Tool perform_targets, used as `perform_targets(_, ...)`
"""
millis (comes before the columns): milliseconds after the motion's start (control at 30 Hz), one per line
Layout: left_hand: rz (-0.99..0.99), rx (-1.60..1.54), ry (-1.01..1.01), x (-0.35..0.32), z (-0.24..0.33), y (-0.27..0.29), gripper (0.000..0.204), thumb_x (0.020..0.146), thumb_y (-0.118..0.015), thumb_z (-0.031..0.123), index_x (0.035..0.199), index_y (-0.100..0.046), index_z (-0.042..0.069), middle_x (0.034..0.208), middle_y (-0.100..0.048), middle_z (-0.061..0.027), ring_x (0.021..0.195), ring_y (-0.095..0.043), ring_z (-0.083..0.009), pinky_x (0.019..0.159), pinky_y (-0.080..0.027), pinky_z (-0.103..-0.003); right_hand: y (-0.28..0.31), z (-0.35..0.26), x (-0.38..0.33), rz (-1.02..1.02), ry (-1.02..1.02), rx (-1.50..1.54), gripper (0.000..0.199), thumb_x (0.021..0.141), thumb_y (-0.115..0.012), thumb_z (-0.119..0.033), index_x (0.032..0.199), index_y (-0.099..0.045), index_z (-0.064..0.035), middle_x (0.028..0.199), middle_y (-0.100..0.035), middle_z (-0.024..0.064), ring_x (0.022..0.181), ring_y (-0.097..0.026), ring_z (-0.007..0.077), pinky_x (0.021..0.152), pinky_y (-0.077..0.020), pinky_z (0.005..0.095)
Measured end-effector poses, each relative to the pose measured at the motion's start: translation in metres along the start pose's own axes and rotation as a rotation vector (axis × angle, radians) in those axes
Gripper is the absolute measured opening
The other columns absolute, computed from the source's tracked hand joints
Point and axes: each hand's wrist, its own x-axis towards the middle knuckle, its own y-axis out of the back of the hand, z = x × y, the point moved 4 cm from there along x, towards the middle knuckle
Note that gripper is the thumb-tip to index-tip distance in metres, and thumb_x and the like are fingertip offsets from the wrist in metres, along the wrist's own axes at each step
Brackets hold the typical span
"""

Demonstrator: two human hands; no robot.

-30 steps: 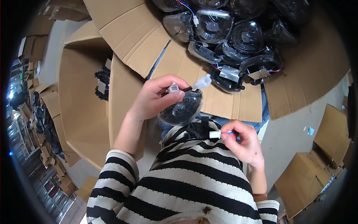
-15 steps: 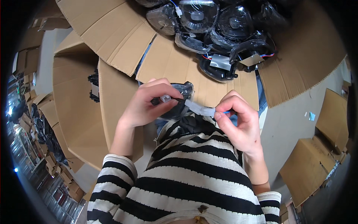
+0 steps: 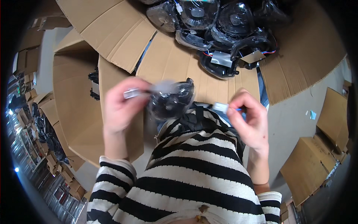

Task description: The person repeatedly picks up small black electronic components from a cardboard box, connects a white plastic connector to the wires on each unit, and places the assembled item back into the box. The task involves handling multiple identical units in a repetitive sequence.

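My left hand [image 3: 121, 112], smeared by motion, pinches a dark cable. A small white plug [image 3: 130, 93] pokes out on its left, and a blurred translucent connector [image 3: 166, 87] on its right. My right hand [image 3: 251, 121] holds a white connector [image 3: 220, 107] between thumb and fingertips, with a blue wire running from it. A gap lies between the two connectors. Beneath and beside my left hand, a black lamp unit [image 3: 171, 104] with a clear, shiny cover rests at my lap.
Ahead, an open cardboard box [image 3: 179, 61] bears several black lamp units [image 3: 235, 20] with clear covers and wires. Another open box [image 3: 80, 108] stands at my left. A carton [image 3: 307, 168] sits on the floor at right, near a light-blue scrap [image 3: 312, 115].
The two connectors, joined end to end before, are now apart. My left hand has moved left with its cable; my right hand has shifted slightly right with the white connector.
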Motion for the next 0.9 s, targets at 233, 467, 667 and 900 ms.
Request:
perform_targets(233,0.34,-0.388,-0.653,-0.08,0.129,0.139,0.009,0.078,-0.051,0.008,0.084,-0.047,0.002,0.057,-0.033,0.0023,0.052,-0.028,-0.0082,0.063,-0.028,-0.028,0.036,0.017,-0.033,0.084,-0.106,-0.051,0.003,0.07,-0.055,-0.002,0.069,-0.052,-0.0016,0.068,-0.05,0.0026,0.062,-0.046,0.0101,0.055,-0.0363,0.0213)
perform_targets(467,1.063,0.558,-0.378,-0.086,0.058,0.357,0.019,0.081,-0.054,0.017,0.093,-0.057,0.003,0.078,-0.057,-0.0033,0.071,-0.05,-0.0097,0.065,-0.04,-0.021,0.03,0.023,-0.049,-0.003,-0.038,-0.061,0.004,0.068,-0.056,-0.002,0.071,-0.053,-0.001,0.068,-0.051,0.0051,0.064,-0.048,0.0148,0.055,-0.0374,0.0243)
perform_targets(667,0.682,0.441,0.012,-0.017,-0.154,0.342,0.022,0.084,-0.053,0.018,0.096,-0.057,0.0,0.083,-0.059,-0.0066,0.076,-0.054,-0.012,0.072,-0.044,-0.024,0.039,0.014,-0.056,0.006,0.02,-0.092,0.004,0.069,-0.056,-0.003,0.07,-0.052,-0.0008,0.068,-0.05,0.0057,0.063,-0.049,0.016,0.053,-0.0374,0.0248)
perform_targets(900,0.232,0.348,-0.199,0.054,0.029,-0.047,0.011,0.083,-0.049,0.007,0.083,-0.059,0.001,0.086,-0.059,-0.0055,0.082,-0.054,-0.0135,0.076,-0.042,-0.027,0.057,0.026,-0.07,0.118,-0.01,-0.103,0.004,0.069,-0.056,-0.004,0.071,-0.052,-0.0013,0.067,-0.049,0.0055,0.063,-0.048,0.0158,0.053,-0.0371,0.0248)
